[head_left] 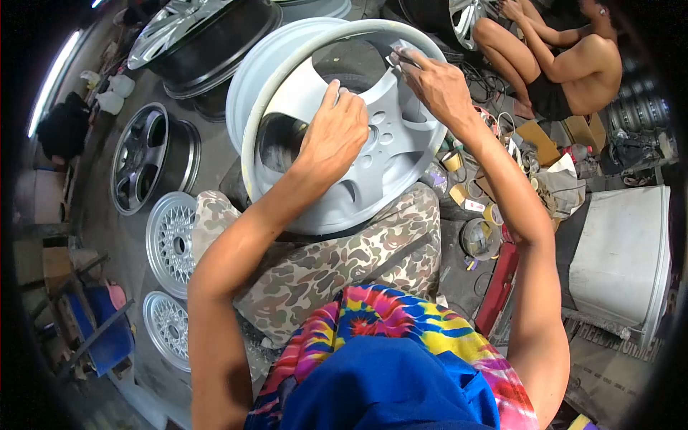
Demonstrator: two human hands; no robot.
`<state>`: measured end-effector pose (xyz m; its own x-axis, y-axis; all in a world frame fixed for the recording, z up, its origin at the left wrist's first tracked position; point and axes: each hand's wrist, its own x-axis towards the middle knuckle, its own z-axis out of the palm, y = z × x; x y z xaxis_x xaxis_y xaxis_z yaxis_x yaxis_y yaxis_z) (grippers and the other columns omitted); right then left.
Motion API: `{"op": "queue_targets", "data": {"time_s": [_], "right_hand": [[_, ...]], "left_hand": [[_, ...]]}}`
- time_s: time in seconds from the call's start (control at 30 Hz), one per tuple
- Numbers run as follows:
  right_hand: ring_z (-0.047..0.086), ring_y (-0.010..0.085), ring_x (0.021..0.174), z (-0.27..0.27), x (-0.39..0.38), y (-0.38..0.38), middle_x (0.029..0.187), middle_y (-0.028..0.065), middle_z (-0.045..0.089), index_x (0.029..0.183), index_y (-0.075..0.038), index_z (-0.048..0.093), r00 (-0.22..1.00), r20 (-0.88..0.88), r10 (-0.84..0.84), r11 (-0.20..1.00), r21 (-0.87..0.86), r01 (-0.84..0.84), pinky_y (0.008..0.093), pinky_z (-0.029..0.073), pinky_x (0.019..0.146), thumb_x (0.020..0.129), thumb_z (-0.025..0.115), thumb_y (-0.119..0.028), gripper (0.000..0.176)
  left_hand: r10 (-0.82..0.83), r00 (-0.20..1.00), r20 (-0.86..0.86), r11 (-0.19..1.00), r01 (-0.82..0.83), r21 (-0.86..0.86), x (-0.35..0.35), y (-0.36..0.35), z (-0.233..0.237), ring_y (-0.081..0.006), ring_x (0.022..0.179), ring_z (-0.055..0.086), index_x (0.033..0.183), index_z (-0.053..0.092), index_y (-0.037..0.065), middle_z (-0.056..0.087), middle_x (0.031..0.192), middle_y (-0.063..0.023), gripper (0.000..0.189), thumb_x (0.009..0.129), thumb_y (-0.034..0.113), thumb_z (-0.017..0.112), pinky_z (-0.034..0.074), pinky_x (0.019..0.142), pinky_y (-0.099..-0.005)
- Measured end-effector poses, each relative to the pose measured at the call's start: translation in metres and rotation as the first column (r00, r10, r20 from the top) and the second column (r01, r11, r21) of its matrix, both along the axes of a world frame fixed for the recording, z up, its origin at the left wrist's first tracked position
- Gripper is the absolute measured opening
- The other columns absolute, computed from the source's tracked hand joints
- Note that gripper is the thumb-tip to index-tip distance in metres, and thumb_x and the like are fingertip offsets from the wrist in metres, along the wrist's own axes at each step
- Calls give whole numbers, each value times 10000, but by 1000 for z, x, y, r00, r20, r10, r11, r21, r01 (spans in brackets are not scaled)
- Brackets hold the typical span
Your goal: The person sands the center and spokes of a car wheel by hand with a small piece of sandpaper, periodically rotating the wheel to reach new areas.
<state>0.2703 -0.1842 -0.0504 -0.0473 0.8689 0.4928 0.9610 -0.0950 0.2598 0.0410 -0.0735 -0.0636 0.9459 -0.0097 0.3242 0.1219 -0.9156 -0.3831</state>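
At twelve o'clock, the middle of the work area is filled by a grey spoked wheel [380, 175], tilted, with another pale rim [244, 79] partly hidden behind it. Below, towards six o'clock, its lower edge is met by camouflage trousers [344, 269], and farther down a tie-dyed shirt [430, 322] is partly covered by blue cloth [387, 387]. At two o'clock a crouching co-worker [573, 68] is seen beside a silver wheel [466, 21]. At eleven o'clock a large silver-and-black wheel [208, 46] is cut off by the upper edge. A white container [620, 247] is placed at three o'clock, and a dark five-spoke wheel [125, 169] between nine and ten. Two silver mesh wheels [172, 240] are set one below the other, at nine and eight o'clock.

By the right hand [433, 82], fingers drawn together, a small grey sheet [394, 56] is pinched at the grey wheel's one o'clock. The left hand [333, 129] is laid on the spoke at the wheel's eleven o'clock, fingers curled; whether anything is gripped beneath them cannot be told.
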Motion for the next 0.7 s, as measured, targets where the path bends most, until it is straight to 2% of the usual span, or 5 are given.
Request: {"op": "queue_targets", "data": {"time_s": [0.17, 0.3, 0.53, 0.6, 0.7], "right_hand": [[728, 256, 772, -35, -36, -2, 1285, 50, 666, 1091, -99, 730, 949, -263, 171, 984, 3, -177, 364, 585, 652, 888, 631, -127, 228], [720, 263, 782, -2, 6, 0, 1296, 36, 635, 1209, -112, 708, 996, -27, 81, 995, 61, -80, 378, 591, 673, 920, 661, -117, 293], [691, 245, 659, -64, -90, -2, 1068, 94, 704, 1221, -36, 706, 841, -496, 216, 937, 348, -36, 365, 563, 618, 988, 629, -160, 275], [635, 139, 591, -47, -103, -5, 836, 56, 689, 1192, 2, 714, -75, -988, 138, 990, 135, 36, 295, 514, 578, 1051, 584, -239, 308], [564, 85, 581, -42, -98, -35, 648, 18, 620, 1147, 18, 726, -277, -946, 168, 977, 123, 173, 234, 440, 586, 1097, 486, -345, 438]], "left_hand": [[-168, 965, 200, 936, 220, -275, -2, 12, 3, -268, 1006, 637, 958, 727, 18, 679, 949, -110, 213, 931, 210, 639, 410, 1107, -466], [-157, 933, 324, 908, 265, -324, -20, 18, 47, -265, 916, 666, 927, 728, 50, 694, 899, -97, 151, 929, 194, 681, 490, 968, -426], [77, 770, 634, 857, 273, -436, -54, 67, 94, -331, 805, 685, 930, 725, 4, 710, 883, -155, 147, 926, 150, 708, 529, 722, -413], [143, 752, 644, 819, 276, -504, -62, 81, 93, -330, 759, 682, 967, 718, 8, 705, 855, -160, 181, 967, 184, 676, 518, 702, -385], [395, 803, 445, 711, 39, -702, -79, 80, 90, -179, 725, 655, 956, 711, -26, 719, 820, -112, 258, 1016, 218, 653, 509, 716, -310]]}}
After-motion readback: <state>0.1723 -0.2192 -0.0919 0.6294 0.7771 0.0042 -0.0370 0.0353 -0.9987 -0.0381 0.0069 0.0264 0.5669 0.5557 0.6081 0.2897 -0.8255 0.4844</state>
